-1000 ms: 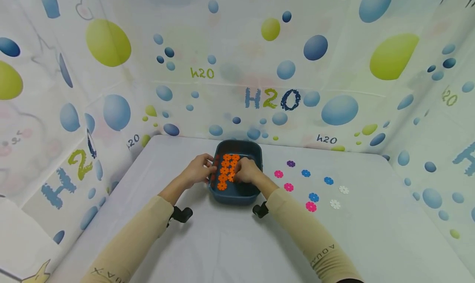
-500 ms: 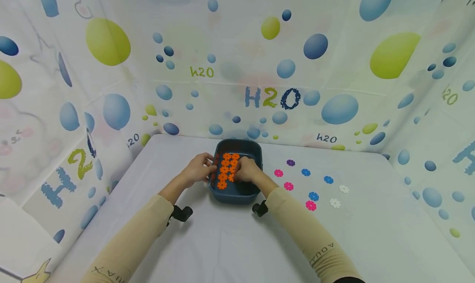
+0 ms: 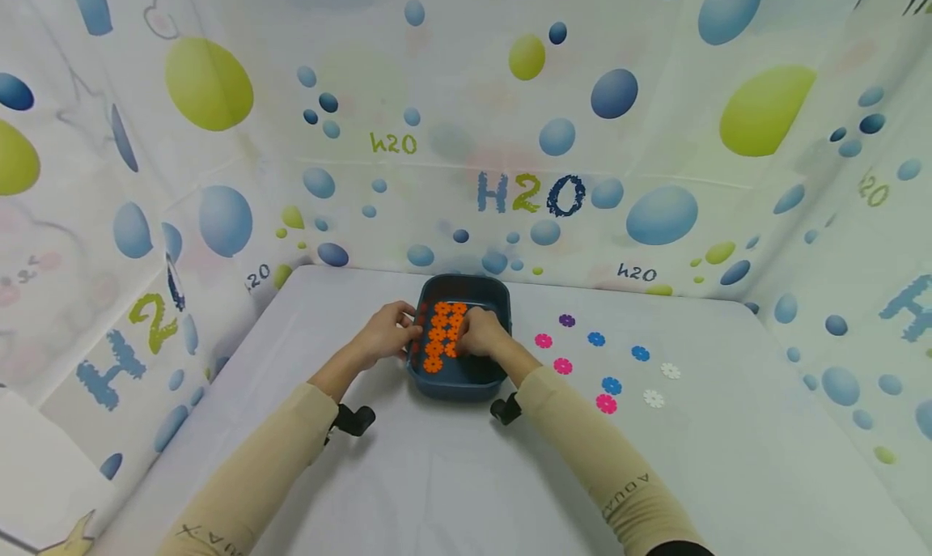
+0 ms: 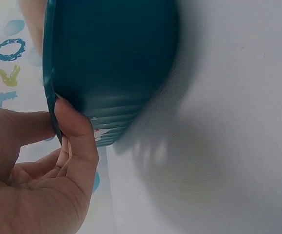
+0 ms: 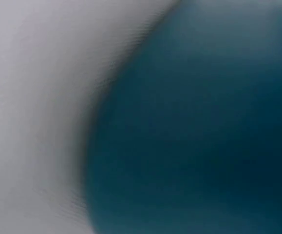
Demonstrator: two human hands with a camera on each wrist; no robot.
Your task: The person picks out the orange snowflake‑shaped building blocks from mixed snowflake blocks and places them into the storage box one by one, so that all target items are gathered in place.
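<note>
A dark blue-green plastic basin [image 3: 459,391] stands on the white-covered table. My left hand [image 3: 386,332] pinches its left rim between thumb and fingers, as the left wrist view shows closely. Inside the basin, orange flower-shaped discs [image 3: 439,333] lie side by side in rows along the left part. My right hand [image 3: 482,333] reaches into the basin with bent fingers at the right edge of these discs. Its fingertips are hidden behind the hand, so whether they hold a disc does not show. The right wrist view has only the blurred basin wall [image 5: 179,136].
Right of the basin lie scattered flower discs: pink ones [image 3: 563,366], blue ones [image 3: 612,386], a purple one [image 3: 567,320] and white ones [image 3: 654,399]. A patterned curtain [image 3: 437,95] rises behind the table and along its sides.
The head view has shifted slightly. Both hands keep nearly the same places, the left at the rim and the right inside the basin.
</note>
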